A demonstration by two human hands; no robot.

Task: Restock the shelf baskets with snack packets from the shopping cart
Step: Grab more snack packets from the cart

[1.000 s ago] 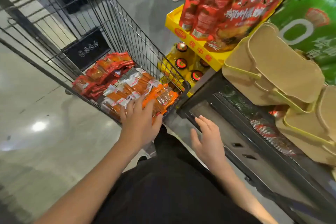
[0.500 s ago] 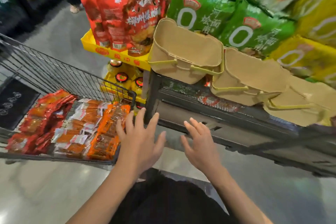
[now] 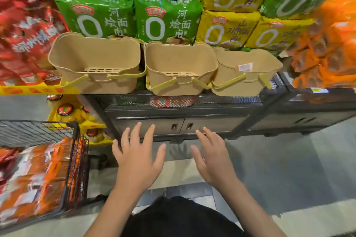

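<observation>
Now both hands, left (image 3: 137,157) and right (image 3: 212,157), palms down, each grip spread, below the baskets (image 3: 181,67).

The two green noodle bags (image 3: 96,13) behind the tan baskets at the shelf's back edge each bear a large white "0" and the characters "河南烩面". The yellow bags (image 3: 227,29) to their right show the same "0" with "山西刀削面". Print on the red bags (image 3: 32,38) at the left is too blurred to read.

Three baskets (image 3: 181,67) side by side on the shelf (image 3: 183,102), noodle bags (image 3: 165,17) behind, cart (image 3: 77,159) near left.
</observation>
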